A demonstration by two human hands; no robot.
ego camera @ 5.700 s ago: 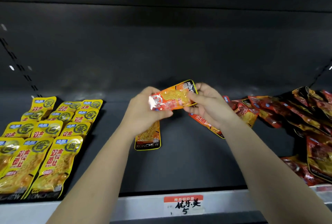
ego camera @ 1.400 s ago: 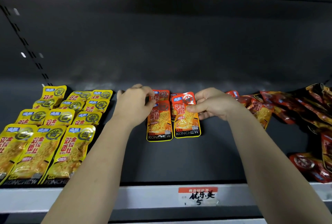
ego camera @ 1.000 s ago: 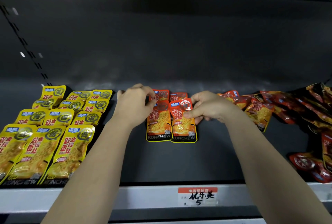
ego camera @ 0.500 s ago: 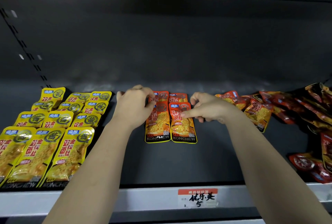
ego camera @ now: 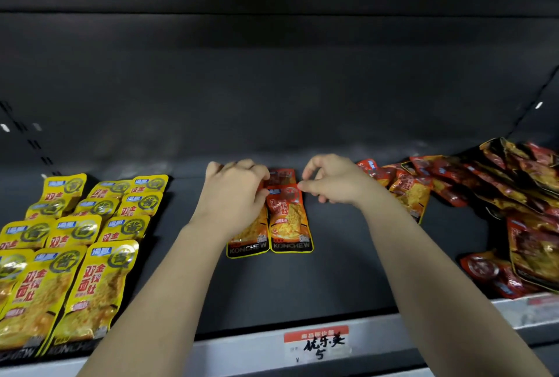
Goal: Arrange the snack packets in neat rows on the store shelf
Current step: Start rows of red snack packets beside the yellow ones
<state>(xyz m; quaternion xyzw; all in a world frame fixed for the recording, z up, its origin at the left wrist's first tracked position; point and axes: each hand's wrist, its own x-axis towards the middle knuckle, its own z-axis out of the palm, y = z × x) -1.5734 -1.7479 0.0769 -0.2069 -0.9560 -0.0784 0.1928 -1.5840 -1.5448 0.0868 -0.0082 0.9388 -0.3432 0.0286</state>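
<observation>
while both forearms reach over the dark grey metal store shelf (ego camera: 332,279), the head view shows the left orange-red foil snack packet (ego camera: 248,239) and the right orange-red foil snack packet (ego camera: 289,219) lying flat side by side at its middle, touching, long axes running near to far. the left grip (ego camera: 234,195) rests on the left packet, fingers curled over its far end and grasping it, hiding its upper half. the right grip (ego camera: 332,184) hangs just right of the right packet. its thumb tip meets the packet's far right corner while the other fingers arch above, so i cannot tell whether it pinches or only touches. another orange packet (ego camera: 281,175) lies just beyond the pair. rows of yellow foil packets (ego camera: 90,270) fill the left side. a loose heap of dark red foil packets (ego camera: 484,183) sprawls at the right, nearer the right grip, so that hand looks best placed to fetch the next one once this pair is squared. a white price label (ego camera: 320,343) sits on the near rail.
</observation>
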